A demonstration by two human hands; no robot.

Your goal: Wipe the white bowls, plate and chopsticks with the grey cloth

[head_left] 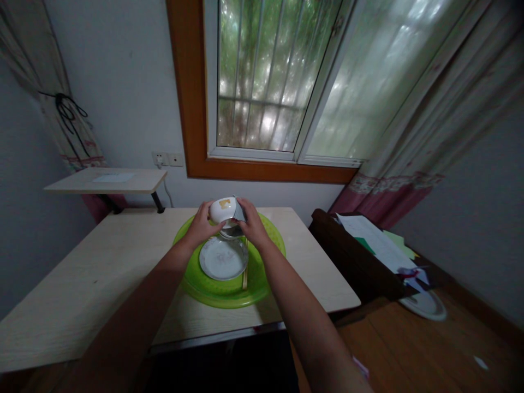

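Note:
My left hand (199, 225) grips the left side of a white bowl (221, 212) with a yellow mark on its outside. The bowl is tilted and held above the far part of a round green tray (229, 301). My right hand (254, 228) is closed on a thin greyish piece (240, 212) against the bowl's right side; its kind is unclear. Just below the bowl shows part of a shiny grey dish (232, 231), mostly hidden. Nearer to me, a white plate (223, 258) with a faint pattern lies on the tray. Light-coloured chopsticks (245, 279) lie along the plate's right edge.
The tray stands on a pale wooden table (110, 284). A small raised shelf (123, 182) with a paper on it is at the back left, near a wall socket (167, 159). To the right, papers (370, 240) lie on a dark brown piece of furniture. A barred window (262, 76) is ahead.

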